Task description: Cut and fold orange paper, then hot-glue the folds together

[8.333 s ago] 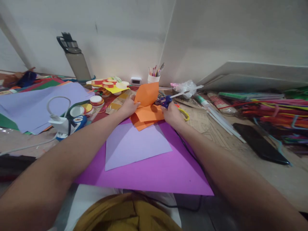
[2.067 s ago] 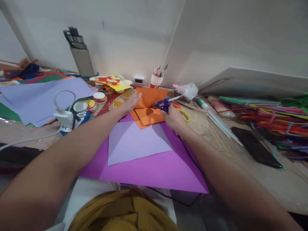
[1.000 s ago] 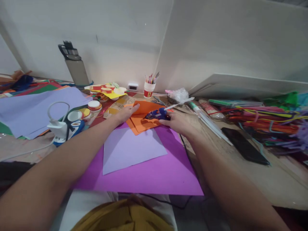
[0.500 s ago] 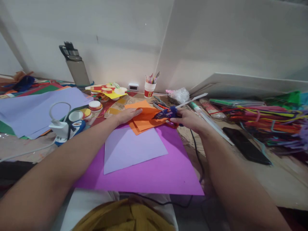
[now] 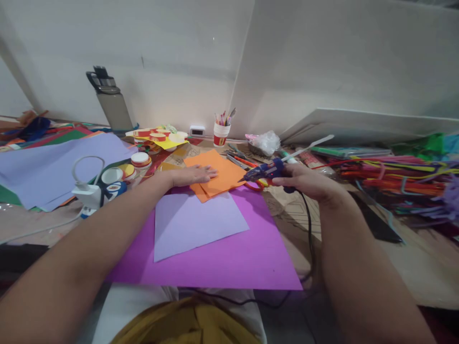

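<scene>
My left hand [image 5: 193, 175] lies flat, fingers stretched out, pressing on folded orange paper [image 5: 224, 173] at the far edge of a magenta sheet [image 5: 229, 258]. A lilac sheet [image 5: 195, 223] lies on the magenta one. My right hand [image 5: 308, 181] grips a blue glue gun [image 5: 265, 170] with a white glue stick poking from its back; the nozzle points left, just off the orange paper's right edge. Its black cord [image 5: 309, 224] runs down beside my right forearm.
Tape rolls [image 5: 141, 159] and a white charger [image 5: 86, 193] sit left, by large lilac sheets [image 5: 46, 165]. A water bottle [image 5: 109, 100] and a cup of pens [image 5: 220, 134] stand by the wall. Pipe cleaners [image 5: 401, 177], a black phone [image 5: 375, 222] and scissors [image 5: 238, 160] lie right.
The orange paper's raised flap has been folded down flat under my left hand. My right hand has drawn the glue gun rightward, off the orange paper.
</scene>
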`<control>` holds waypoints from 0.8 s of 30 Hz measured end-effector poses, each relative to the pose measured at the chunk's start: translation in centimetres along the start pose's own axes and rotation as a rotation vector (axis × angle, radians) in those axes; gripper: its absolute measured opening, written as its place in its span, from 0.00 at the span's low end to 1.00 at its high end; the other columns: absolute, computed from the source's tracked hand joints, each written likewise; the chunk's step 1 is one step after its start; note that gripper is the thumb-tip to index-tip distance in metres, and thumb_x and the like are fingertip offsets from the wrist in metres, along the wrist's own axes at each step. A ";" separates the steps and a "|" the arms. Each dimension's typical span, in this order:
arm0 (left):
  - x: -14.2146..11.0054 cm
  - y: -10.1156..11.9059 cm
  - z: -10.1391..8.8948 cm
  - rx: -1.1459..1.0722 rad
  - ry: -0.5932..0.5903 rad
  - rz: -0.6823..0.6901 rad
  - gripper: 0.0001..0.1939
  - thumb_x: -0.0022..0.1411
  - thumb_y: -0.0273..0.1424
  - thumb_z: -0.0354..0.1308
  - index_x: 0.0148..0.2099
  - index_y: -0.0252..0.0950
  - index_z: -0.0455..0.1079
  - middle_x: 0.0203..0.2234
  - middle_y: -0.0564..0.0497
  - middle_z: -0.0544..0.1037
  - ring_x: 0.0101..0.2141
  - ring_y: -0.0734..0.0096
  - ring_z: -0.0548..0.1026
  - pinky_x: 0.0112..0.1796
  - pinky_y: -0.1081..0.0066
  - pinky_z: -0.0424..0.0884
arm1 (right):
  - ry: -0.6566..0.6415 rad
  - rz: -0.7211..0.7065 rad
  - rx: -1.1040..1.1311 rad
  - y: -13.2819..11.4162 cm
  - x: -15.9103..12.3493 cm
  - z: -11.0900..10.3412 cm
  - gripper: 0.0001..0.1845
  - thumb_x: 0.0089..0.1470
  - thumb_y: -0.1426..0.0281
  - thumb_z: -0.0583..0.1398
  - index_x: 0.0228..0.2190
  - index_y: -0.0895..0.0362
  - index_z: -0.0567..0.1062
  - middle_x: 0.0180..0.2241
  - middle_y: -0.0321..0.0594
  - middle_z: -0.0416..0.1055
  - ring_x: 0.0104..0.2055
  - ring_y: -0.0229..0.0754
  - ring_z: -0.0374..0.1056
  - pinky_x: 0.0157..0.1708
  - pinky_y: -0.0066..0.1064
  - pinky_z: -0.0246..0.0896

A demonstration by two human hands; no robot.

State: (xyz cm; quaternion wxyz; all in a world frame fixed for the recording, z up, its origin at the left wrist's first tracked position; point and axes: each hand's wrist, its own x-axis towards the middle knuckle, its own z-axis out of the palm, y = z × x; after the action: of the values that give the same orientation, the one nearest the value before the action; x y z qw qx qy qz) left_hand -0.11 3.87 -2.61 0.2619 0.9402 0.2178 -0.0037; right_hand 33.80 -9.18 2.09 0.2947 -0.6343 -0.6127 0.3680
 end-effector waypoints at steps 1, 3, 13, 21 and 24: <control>0.0 -0.1 -0.1 -0.016 0.025 -0.021 0.30 0.71 0.46 0.38 0.67 0.41 0.61 0.67 0.47 0.58 0.68 0.57 0.52 0.65 0.57 0.44 | 0.043 0.017 0.076 0.3 -0.2 -0.3 0.19 0.40 0.63 0.69 0.37 0.55 0.79 0.29 0.37 0.74 0.26 0.36 0.63 0.20 0.25 0.54; 0.4 0.1 -0.1 -0.039 0.139 -0.094 0.30 0.70 0.49 0.39 0.62 0.39 0.68 0.63 0.45 0.66 0.63 0.58 0.61 0.63 0.61 0.52 | 0.142 0.040 0.248 0.9 -0.2 -0.3 0.16 0.40 0.65 0.70 0.33 0.56 0.77 0.26 0.36 0.72 0.25 0.35 0.64 0.21 0.25 0.55; 3.9 1.9 3.2 -0.125 0.278 -0.076 0.31 0.58 0.50 0.60 0.59 0.40 0.70 0.66 0.40 0.61 0.67 0.51 0.54 0.64 0.50 0.38 | 0.401 -0.148 0.644 0.6 3.4 5.9 0.13 0.47 0.62 0.64 0.31 0.52 0.66 0.25 0.34 0.66 0.27 0.38 0.66 0.30 0.33 0.65; 3.0 5.6 2.2 -0.281 0.753 0.030 0.15 0.61 0.44 0.58 0.41 0.40 0.78 0.44 0.44 0.79 0.49 0.56 0.73 0.56 0.58 0.61 | 0.587 -0.306 0.310 -2.5 2.1 8.1 0.20 0.48 0.61 0.63 0.43 0.52 0.70 0.44 0.42 0.74 0.44 0.46 0.70 0.41 0.38 0.67; 3.7 8.6 2.8 -0.627 0.751 0.027 0.17 0.63 0.44 0.57 0.46 0.39 0.77 0.42 0.45 0.79 0.45 0.59 0.74 0.49 0.60 0.68 | 0.670 -0.398 0.210 -3.7 1.5 9.4 0.20 0.49 0.63 0.63 0.44 0.52 0.69 0.46 0.44 0.73 0.47 0.46 0.69 0.48 0.39 0.65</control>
State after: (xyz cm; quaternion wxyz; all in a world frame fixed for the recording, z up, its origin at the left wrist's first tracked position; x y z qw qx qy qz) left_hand 7.06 -2.63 -1.25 0.4358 0.7552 0.2756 0.4047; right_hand 23.94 -8.12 -0.26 0.6070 -0.5543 -0.5527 0.1371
